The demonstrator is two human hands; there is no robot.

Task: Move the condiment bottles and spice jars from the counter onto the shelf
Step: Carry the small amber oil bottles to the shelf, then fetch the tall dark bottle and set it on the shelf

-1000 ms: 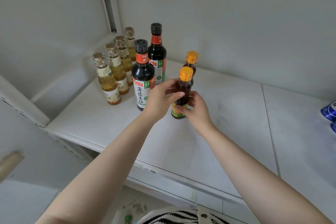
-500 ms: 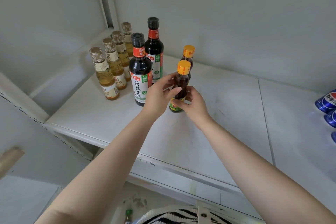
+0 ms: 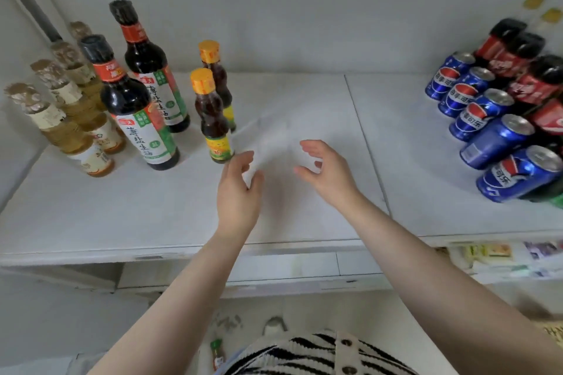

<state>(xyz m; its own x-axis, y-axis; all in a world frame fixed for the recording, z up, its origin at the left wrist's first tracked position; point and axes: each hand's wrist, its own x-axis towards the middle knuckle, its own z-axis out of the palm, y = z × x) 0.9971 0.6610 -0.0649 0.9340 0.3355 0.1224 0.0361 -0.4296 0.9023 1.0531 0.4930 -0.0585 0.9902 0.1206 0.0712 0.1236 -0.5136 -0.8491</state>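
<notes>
Hovering mid-frame, our left hand and right hand hang loosely spread, empty; the orange-capped bottle stands shelved, more presumably remain.

Glossy, seemingly glass bottles; matt shelf

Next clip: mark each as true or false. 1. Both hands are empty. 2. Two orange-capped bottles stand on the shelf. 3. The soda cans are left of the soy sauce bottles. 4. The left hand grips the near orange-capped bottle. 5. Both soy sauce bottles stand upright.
1. True: the left hand and right hand hold nothing.
2. True: the near orange-capped bottle and the far one stand on the shelf.
3. False: the soda cans are far to the right of the soy sauce bottles.
4. False: the left hand is open, beside its base.
5. True.
</notes>
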